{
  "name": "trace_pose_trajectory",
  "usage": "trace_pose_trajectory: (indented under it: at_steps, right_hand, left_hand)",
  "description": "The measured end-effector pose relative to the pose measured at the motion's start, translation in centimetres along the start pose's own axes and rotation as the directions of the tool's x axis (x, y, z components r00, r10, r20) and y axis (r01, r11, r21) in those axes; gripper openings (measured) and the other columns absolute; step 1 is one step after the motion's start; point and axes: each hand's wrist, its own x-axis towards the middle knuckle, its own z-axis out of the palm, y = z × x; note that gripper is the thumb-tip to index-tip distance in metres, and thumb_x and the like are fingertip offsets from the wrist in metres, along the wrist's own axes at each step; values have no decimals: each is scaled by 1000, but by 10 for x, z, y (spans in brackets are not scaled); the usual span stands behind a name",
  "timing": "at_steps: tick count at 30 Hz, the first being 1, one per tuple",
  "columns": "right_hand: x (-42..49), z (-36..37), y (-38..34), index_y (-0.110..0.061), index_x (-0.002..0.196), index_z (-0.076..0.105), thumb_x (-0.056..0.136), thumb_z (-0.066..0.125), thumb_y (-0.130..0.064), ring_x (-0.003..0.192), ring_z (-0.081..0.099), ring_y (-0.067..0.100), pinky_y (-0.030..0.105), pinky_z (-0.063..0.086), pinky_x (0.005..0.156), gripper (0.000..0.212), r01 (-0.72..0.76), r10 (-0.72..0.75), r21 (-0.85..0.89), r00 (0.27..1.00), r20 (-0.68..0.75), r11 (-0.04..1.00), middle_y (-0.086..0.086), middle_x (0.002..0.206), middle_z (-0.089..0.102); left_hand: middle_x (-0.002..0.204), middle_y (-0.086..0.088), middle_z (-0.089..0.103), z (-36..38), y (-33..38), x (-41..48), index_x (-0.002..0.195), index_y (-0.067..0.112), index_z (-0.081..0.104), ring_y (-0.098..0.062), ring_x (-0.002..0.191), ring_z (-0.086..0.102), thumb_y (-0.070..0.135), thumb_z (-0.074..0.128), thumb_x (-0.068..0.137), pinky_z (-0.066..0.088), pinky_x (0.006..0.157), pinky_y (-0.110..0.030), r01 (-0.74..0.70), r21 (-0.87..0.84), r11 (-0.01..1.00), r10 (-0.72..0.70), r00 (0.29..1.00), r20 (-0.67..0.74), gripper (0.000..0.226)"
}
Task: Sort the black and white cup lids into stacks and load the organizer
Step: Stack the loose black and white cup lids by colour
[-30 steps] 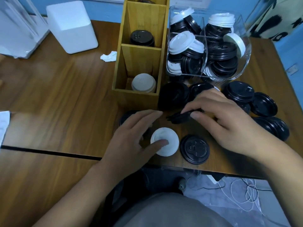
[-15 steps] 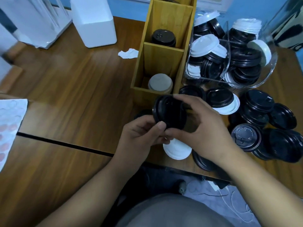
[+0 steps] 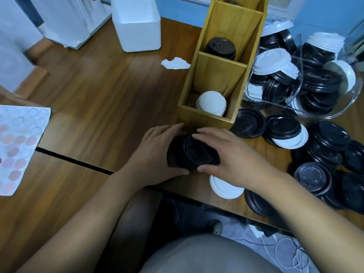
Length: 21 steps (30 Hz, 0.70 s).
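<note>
A stack of black lids (image 3: 194,153) lies on the table just in front of the wooden organizer (image 3: 204,119). My left hand (image 3: 157,154) grips the stack from its left side, and my right hand (image 3: 226,154) grips it from the right, fingers over its top. The organizer's near compartment holds a white lid stack (image 3: 211,103); the compartment behind holds a black lid stack (image 3: 220,47). One white lid (image 3: 224,189) sits near the table edge, partly under my right wrist.
Loose black lids (image 3: 327,142) and a black-on-white pair (image 3: 285,133) spread across the table to the right. A clear bin (image 3: 350,99) of mixed lids stands behind them. A white foam box (image 3: 137,22), a crumpled paper scrap (image 3: 175,63) and a sticker sheet (image 3: 17,142) lie to the left.
The black lids that both hands held up half a second ago have come down onto the table as a stack in front of the organizer. The camera has shifted closer.
</note>
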Motion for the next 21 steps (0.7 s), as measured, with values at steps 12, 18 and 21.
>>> trace_pose_trajectory:
  at_steps: [12, 18, 21]
  right_hand:
    - [14, 8, -6, -32, 149, 48, 89, 69, -51, 138, 36, 17, 40, 41, 111, 66, 27, -24, -54, 998, 54, 998, -8, 154, 41]
    - [15, 1, -13, -39, 155, 33, 94, 56, -59, 148, 23, 11, 37, 39, 113, 68, 23, -1, -175, 992, 127, 984, -14, 164, 26]
    - [-5, -8, -7, -33, 148, 48, 94, 63, -52, 145, 34, 12, 34, 40, 113, 59, 66, -63, -63, 997, 51, 996, -9, 159, 38]
  left_hand:
    - [149, 14, 48, 12, -13, 1, 152, 29, 39, -5, 146, 29, 75, 74, 70, 6, 123, -31, -116, 8, 993, 116, 993, -36, 101]
    - [149, 13, 50, 15, -11, 3, 146, 27, 49, -8, 143, 39, 86, 59, 74, 18, 123, -38, -130, 42, 991, 133, 987, -91, 94]
    - [146, 12, 53, 16, -11, 3, 146, 29, 49, -9, 141, 40, 89, 56, 74, 23, 122, -45, -124, 51, 991, 128, 987, -99, 94]
